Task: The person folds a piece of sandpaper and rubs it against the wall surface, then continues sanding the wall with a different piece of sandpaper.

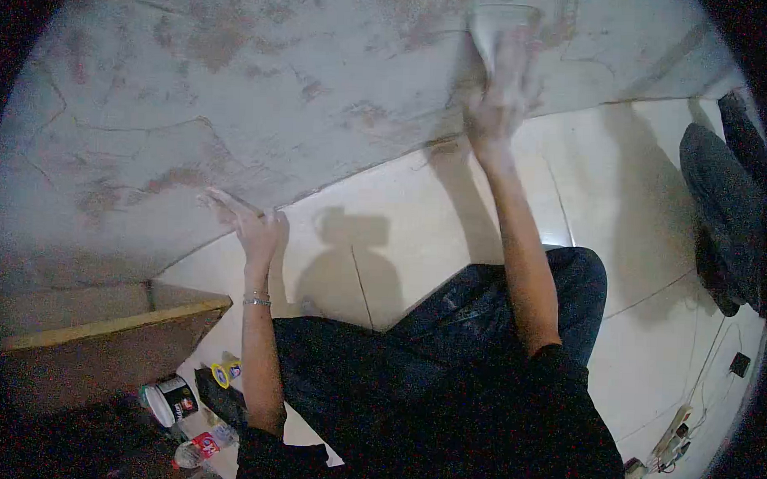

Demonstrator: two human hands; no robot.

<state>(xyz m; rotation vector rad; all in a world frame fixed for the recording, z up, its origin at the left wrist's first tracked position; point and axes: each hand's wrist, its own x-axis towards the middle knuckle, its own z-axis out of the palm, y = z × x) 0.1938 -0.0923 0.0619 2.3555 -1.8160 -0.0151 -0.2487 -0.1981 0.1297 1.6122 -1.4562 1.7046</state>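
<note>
My right hand (500, 100) is raised against the grey patchy wall (271, 75), smeared by motion, its fingers closed around a pale putty knife (485, 32). The tool's broad edge lies at the wall surface, and most of its handle is hidden by the hand. Lower on the left, my left hand (247, 222) has its fingers stretched out beside the wall's base, with nothing in it. Whitish dust covers both hands. Brown worn patches and cracks mark the wall around them.
Pale tiles (571, 178) cover the floor. A wooden board edge (127, 323) juts out at left, above a white tub (171, 401) and several small packages. Another person's dark-clothed leg (723, 201) is at right, above a power strip (672, 435) with cables.
</note>
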